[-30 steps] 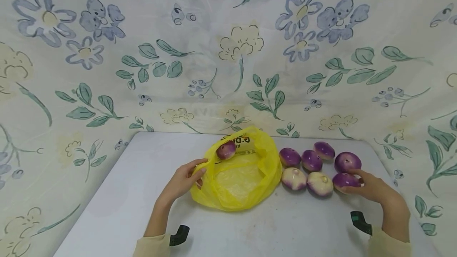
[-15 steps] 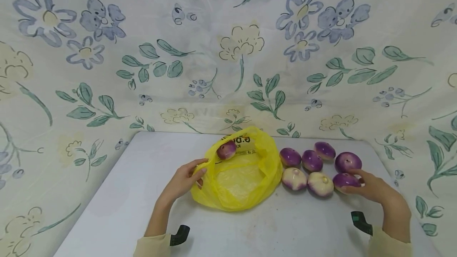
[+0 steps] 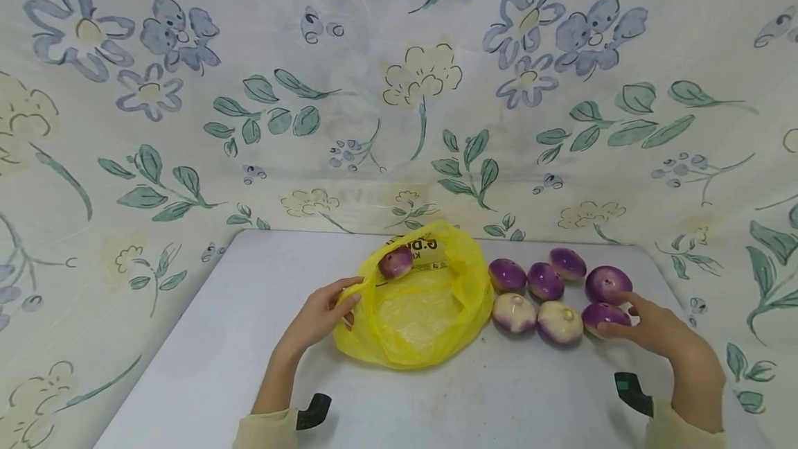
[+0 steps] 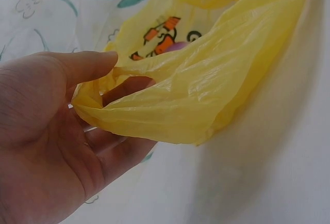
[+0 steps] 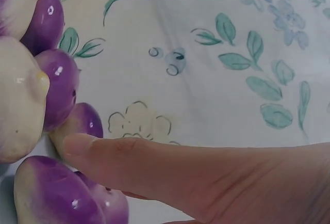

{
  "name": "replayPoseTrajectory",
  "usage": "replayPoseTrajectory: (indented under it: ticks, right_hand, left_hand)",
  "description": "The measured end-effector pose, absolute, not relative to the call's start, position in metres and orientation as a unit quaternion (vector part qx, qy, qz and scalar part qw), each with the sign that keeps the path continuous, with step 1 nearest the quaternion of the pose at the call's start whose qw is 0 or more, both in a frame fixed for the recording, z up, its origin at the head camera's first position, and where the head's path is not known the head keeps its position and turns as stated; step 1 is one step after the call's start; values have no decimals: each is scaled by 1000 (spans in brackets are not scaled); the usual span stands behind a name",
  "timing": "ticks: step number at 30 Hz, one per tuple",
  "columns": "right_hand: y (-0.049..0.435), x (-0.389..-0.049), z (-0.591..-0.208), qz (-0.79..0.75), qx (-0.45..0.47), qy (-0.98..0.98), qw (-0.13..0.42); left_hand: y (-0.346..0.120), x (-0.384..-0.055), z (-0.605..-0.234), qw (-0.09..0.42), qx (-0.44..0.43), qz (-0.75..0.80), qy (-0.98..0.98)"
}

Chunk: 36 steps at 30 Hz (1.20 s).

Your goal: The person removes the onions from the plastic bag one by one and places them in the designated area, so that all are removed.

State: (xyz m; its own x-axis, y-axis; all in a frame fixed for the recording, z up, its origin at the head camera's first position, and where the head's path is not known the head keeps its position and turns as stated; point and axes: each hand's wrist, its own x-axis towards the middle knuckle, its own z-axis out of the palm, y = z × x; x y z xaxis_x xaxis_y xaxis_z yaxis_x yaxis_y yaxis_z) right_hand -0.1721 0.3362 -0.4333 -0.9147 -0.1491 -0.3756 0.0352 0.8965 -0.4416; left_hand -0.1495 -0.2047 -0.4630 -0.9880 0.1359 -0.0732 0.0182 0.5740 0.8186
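A yellow plastic bag [image 3: 405,338] lies with its mouth held wide, and a purple-and-white turnip [image 3: 395,263] shows inside at the back left. My left hand [image 3: 321,314] pinches the bag's left rim between thumb and fingers; the left wrist view has the folded plastic between them. Over at the right, my right hand [image 3: 648,324] is at a purple turnip [image 3: 603,314] on the table, thumb on its near side and fingers on its far side. In the right wrist view the thumb [image 5: 118,157] is nearly straight and the other fingers are mostly out of frame.
Several glossy turnips sit close together right of the bag, among them two pale ones [image 3: 560,323] in front and a purple one [image 3: 607,285] behind my right hand. The white table [image 3: 206,338] ends at a floral cloth [image 3: 349,123].
My right hand has drawn very slightly to the right, while the turnip beside it has stayed in place. The left hand and the bag have not moved.
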Motion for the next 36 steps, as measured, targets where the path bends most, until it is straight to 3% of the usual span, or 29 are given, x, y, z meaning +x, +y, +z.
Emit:
replayPoseTrajectory:
  ticks: [36]
  right_hand:
    - [283, -159, -418, -197, -132, 968, 84]
  left_hand:
    - [-203, -147, -459, 60, 46, 465, 882]
